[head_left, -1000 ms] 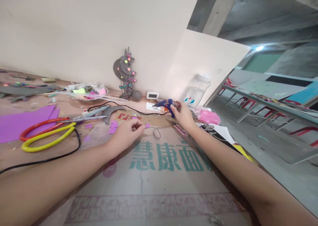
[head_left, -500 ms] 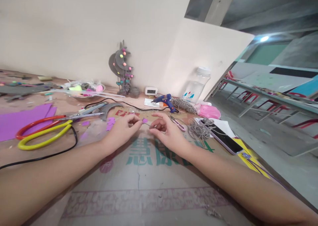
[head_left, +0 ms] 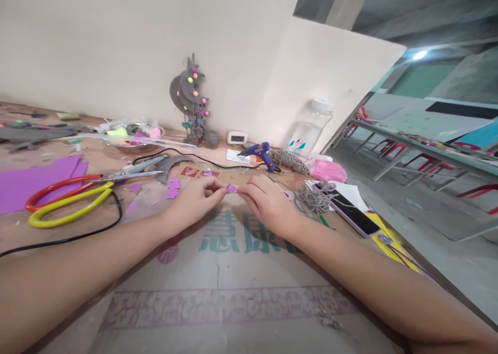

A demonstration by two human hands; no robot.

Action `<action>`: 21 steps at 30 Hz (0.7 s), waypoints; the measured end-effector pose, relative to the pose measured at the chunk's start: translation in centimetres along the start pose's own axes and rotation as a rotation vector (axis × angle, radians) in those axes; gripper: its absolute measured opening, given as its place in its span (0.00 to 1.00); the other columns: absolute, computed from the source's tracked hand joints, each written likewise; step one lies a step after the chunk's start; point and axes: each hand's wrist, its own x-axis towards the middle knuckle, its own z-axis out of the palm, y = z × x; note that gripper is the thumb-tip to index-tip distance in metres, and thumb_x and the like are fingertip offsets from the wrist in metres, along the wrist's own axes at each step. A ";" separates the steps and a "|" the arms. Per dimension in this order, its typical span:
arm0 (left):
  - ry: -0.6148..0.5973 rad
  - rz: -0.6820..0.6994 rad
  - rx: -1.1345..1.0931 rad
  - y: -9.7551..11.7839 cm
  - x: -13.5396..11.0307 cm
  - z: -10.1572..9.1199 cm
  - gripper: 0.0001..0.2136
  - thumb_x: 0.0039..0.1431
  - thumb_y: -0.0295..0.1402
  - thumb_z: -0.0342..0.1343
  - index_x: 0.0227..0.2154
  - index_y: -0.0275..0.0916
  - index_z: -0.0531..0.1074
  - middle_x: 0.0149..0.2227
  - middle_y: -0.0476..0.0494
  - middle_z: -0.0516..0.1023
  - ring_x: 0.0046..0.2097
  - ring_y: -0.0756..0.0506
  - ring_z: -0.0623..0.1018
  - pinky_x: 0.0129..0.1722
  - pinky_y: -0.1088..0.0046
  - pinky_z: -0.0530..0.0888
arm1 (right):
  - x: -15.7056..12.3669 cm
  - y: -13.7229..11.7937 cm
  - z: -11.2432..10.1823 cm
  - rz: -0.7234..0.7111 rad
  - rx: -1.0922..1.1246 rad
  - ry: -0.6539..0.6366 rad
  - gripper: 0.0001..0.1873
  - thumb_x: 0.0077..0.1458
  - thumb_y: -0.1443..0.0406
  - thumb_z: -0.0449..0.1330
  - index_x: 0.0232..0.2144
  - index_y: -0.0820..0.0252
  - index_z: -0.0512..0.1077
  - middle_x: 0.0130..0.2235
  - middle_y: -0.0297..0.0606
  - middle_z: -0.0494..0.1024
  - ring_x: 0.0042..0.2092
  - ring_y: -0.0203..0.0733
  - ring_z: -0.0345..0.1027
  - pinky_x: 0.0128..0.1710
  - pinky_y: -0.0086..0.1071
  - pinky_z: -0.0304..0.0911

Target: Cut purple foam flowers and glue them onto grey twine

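Note:
Over the cardboard in the middle of the head view, my left hand (head_left: 200, 195) pinches at the edge of a small purple foam piece (head_left: 231, 188). Facing it, my right hand (head_left: 268, 201) has thumb and fingers pressed together just to the right of that piece. A short bit of thin grey cord seems to run between the two sets of fingertips, mostly hidden by them. More small purple cut-outs (head_left: 173, 188) lie left of my left hand. A tangle of grey cord (head_left: 317, 197) rests beside my right hand.
Scissors (head_left: 72, 198) with red and yellow handles lie left by purple sheets (head_left: 35, 185). Behind my hands are a blue glue gun (head_left: 261, 154) with a black cable, a small clock (head_left: 237, 137), and a bottle (head_left: 311, 128). A phone (head_left: 356, 214) lies right.
My right hand's fingers have closed together and moved in toward the left hand. The purple piece shows more fully between the fingertips; less cord is visible. The view has tilted slightly.

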 end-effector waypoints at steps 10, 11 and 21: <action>-0.037 0.047 0.030 0.2 -0.2 -0.1 0.08 0.55 0.35 0.49 0.28 0.38 0.71 0.29 0.49 0.75 0.33 0.48 0.73 0.34 0.73 0.67 | 0.1 -0.1 0.0 0.070 0.047 0.026 0.11 0.63 0.64 0.51 0.33 0.61 0.72 0.30 0.40 0.71 0.34 0.42 0.62 0.35 0.34 0.58; -0.046 0.054 0.034 0.2 -0.2 -0.1 0.08 0.55 0.34 0.49 0.28 0.38 0.71 0.29 0.50 0.75 0.33 0.48 0.73 0.33 0.74 0.67 | 0.1 0.0 0.1 0.074 0.050 0.027 0.11 0.63 0.64 0.51 0.33 0.61 0.72 0.30 0.40 0.71 0.34 0.42 0.62 0.35 0.34 0.58; -0.096 0.093 0.078 0.5 -0.4 -0.1 0.09 0.56 0.35 0.48 0.26 0.38 0.69 0.28 0.49 0.74 0.32 0.48 0.72 0.34 0.73 0.66 | 0.1 -0.2 0.5 0.162 0.171 0.040 0.10 0.61 0.62 0.55 0.32 0.60 0.73 0.29 0.39 0.73 0.34 0.41 0.65 0.35 0.33 0.60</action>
